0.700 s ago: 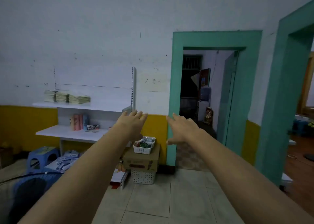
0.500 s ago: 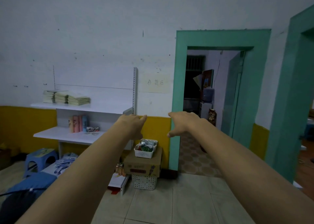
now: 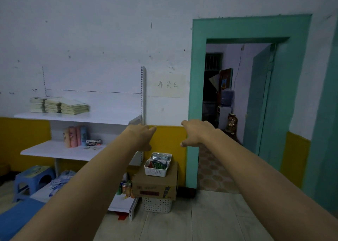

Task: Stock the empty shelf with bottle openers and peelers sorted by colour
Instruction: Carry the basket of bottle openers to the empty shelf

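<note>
Before the shelf point(image 3: 113, 118), left hand point(image 3: 141, 136) and right hand point(image 3: 196, 133) hover outstretched.

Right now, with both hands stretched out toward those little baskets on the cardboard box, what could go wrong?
Both the left hand and right hand are empty. The two small white baskets sit on a cardboard box that itself rests on a perforated basket; a careless tug might tip the stack. Bottles and cans stand low beside it and could be knocked over. The dim light may make colours hard to sort.
</note>
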`<state>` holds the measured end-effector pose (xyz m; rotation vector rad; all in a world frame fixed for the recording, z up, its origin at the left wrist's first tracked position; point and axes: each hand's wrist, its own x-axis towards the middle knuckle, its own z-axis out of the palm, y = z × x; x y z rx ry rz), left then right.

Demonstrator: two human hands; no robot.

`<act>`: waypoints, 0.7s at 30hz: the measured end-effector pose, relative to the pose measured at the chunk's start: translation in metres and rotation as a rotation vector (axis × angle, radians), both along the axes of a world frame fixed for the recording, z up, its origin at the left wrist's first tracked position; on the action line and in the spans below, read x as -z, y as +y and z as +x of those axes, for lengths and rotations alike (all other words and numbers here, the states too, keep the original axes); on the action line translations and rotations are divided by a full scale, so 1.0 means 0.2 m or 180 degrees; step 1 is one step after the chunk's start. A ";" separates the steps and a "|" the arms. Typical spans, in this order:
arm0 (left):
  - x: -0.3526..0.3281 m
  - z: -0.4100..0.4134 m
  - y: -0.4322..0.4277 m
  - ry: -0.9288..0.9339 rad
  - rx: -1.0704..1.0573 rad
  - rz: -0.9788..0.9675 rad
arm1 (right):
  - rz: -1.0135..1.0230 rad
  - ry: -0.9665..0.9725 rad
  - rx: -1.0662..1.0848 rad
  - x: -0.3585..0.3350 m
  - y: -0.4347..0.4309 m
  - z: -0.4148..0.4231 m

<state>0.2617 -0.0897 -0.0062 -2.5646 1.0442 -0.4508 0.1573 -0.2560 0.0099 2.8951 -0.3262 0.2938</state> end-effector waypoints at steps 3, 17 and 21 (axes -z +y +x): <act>0.03 0.19 -0.11 -0.0008 -0.0003 0.0003 | -0.0003 -0.0016 -0.0033 0.04 -0.12 0.20; 0.01 1.27 -0.98 0.0050 -0.0361 -0.0104 | -0.0294 0.0038 -0.0265 -0.02 -1.04 1.38; 0.02 1.54 -1.13 0.0038 -0.0432 -0.0087 | -0.0228 0.0051 -0.0431 -0.02 -1.21 1.68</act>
